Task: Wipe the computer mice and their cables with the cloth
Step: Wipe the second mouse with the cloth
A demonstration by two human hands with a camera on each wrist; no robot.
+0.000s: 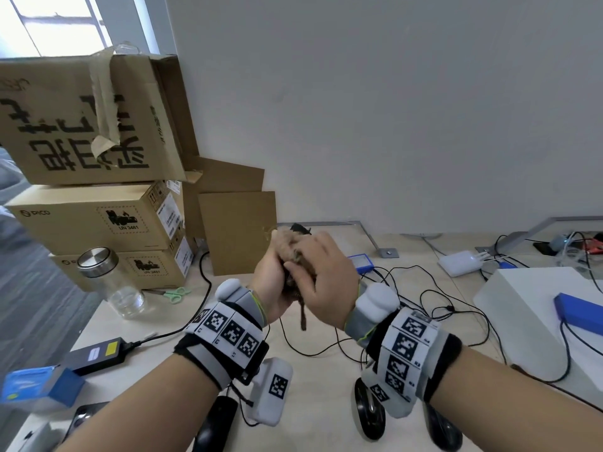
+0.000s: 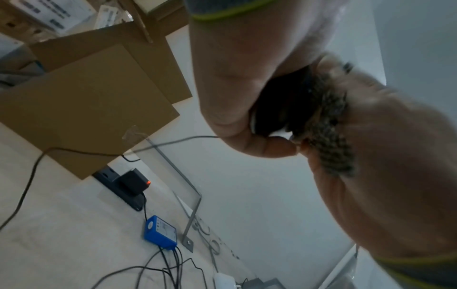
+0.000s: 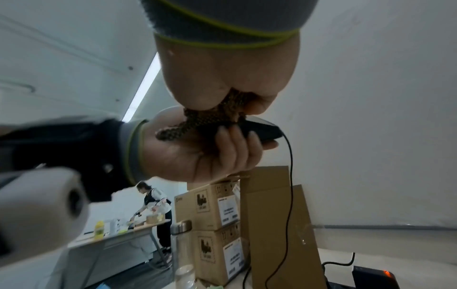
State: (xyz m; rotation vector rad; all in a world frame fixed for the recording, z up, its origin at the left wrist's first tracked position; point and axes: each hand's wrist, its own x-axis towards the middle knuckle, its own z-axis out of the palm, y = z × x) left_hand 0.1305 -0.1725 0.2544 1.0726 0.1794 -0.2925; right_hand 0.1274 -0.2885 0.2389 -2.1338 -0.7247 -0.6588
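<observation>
Mouse [image 3: 262, 131] gripped in left hand [image 1: 272, 282], lifted off counter [image 1: 326, 370]; right hand [image 1: 321, 275] clamped on cloth [image 1: 287, 244], rubbing its shell; next, probably cable [image 3: 290, 176].

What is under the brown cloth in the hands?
A black mouse, gripped by the left hand; the right hand presses the cloth on it. Only its front end and cable show; the rest is covered.

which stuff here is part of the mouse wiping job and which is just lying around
In the job:
held mouse
its cable
cloth
left hand
right hand
mice on desk

Lying about:
glass jar
scissors
cardboard boxes
power adapter
</observation>
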